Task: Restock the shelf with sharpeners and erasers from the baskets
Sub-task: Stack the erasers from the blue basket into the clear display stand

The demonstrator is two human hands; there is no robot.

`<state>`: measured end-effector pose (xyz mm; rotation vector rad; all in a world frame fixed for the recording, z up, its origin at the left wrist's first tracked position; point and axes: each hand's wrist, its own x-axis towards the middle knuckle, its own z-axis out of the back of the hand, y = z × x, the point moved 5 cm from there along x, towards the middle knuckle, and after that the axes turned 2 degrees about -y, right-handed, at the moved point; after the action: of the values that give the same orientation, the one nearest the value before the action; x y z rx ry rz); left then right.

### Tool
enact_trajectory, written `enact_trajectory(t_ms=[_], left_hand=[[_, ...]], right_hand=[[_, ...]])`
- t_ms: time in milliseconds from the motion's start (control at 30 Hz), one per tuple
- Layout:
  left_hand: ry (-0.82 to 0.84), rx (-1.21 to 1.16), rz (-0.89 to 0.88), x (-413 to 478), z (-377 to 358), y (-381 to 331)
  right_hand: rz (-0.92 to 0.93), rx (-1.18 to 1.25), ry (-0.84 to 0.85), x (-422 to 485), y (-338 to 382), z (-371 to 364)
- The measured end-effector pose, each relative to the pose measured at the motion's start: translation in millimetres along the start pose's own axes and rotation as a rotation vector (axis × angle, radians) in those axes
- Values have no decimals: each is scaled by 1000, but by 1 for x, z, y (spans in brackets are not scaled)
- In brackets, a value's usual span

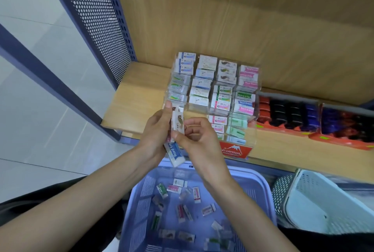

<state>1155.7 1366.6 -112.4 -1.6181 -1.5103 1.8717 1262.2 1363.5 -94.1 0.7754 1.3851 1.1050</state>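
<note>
Head view: erasers (175, 153) are gripped in the left hand (156, 130), one pinched by the right hand (200, 140); it is best slid label-up into its matching rack (235, 150) slot.

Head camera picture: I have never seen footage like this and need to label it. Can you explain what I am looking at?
There is no machine here. A person wears a camera on the head, so you look down along both arms. The left hand grips a small stack of erasers, and the right hand pinches the same stack. Ahead, on a wooden shelf, stands a clear display rack with packed erasers in compartments; red boxes of small dark items sit beside it. Below the hands is a purple basket with loose erasers, next to a white basket.
</note>
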Motion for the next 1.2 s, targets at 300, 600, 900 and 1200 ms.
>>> enact_trajectory(t_ms=[300,600,900,1200], left_hand=[[-141,-44,58,20,28,7],[-18,-162,187,24,43,2],[0,-180,196,21,50,-2],[32,-162,234,16,45,-2]], right_hand=[[29,-60,-55,20,-17,16],[177,-552,-49,88,-49,2],[419,-1071,159,120,-47,-29],[291,-1182,359,117,-51,-33]])
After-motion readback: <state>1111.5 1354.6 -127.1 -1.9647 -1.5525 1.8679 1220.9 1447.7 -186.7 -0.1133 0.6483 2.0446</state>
